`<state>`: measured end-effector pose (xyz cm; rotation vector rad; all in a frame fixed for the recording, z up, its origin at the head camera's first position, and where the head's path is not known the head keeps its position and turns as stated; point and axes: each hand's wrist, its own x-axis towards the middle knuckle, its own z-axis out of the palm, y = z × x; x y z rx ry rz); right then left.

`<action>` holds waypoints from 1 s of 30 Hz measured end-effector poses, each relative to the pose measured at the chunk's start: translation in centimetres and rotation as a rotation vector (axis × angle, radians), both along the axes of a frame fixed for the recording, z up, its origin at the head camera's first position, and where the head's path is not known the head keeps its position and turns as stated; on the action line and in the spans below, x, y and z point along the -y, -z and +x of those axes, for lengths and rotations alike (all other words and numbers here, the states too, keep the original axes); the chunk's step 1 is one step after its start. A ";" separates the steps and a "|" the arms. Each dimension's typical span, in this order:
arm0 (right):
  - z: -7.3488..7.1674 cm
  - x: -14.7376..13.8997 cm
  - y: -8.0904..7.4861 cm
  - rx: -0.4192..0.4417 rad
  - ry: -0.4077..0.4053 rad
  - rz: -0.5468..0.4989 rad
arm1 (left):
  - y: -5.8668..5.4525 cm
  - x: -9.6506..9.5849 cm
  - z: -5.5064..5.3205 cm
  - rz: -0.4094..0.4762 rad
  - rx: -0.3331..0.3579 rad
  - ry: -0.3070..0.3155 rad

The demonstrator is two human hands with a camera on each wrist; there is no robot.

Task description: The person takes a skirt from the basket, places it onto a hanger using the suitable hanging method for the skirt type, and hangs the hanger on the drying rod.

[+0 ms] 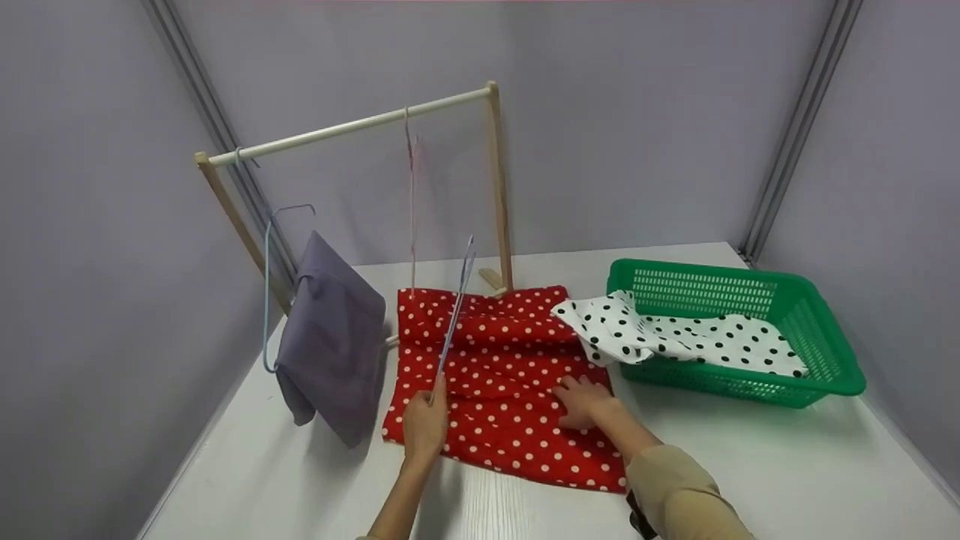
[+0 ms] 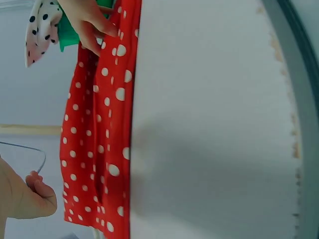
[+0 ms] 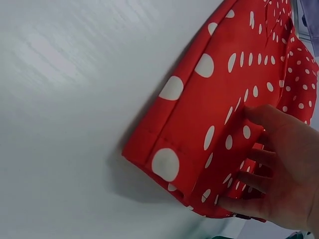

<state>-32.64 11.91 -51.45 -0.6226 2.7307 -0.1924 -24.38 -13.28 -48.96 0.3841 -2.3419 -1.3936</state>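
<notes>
A red cloth with white dots (image 1: 510,420) lies spread and slightly wrinkled on the white table. My left hand (image 1: 425,426) grips a thin pale blue clothes hanger (image 1: 455,315) and holds it edge-on above the cloth's left part. In the left wrist view, that hand (image 2: 30,194) curls round the thin hanger wire at the left edge. My right hand (image 1: 585,405) rests on the right part of the red cloth. Seen from the right wrist, its spread fingers (image 3: 256,181) touch the fabric, and no pinch shows.
A wooden rack (image 1: 352,126) stands behind, with a pink hanger (image 1: 412,202) on its bar. To the left hangs a grey-purple cloth (image 1: 334,345) on a blue hanger (image 1: 267,300). A green basket (image 1: 832,337) at right holds a white cloth with black dots (image 1: 720,341), partly draped over its rim.
</notes>
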 end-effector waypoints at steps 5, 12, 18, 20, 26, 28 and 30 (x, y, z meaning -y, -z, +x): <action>-0.1 0.1 -0.2 0.014 0.008 -0.020 | 0.9 1.9 0.1 -0.049 0.073 -0.048; 0.5 1.0 -0.1 -0.078 0.013 0.041 | 2.0 4.2 0.4 -0.121 0.120 -0.114; 2.3 4.3 -0.2 -0.378 -0.060 0.192 | 2.5 4.9 0.6 -0.177 0.115 -0.134; 3.0 5.8 -0.2 -0.451 -0.106 0.192 | 2.6 5.0 0.7 -0.188 0.113 -0.134; 5.0 9.7 -0.2 -0.470 -0.286 0.121 | 2.8 5.2 0.7 -0.196 0.115 -0.149; 5.6 10.5 -0.2 -0.438 -0.331 0.110 | 2.8 5.4 0.8 -0.206 0.128 -0.146; 6.1 11.1 0.0 -0.406 -0.360 0.094 | 2.9 5.6 0.8 -0.212 0.151 -0.142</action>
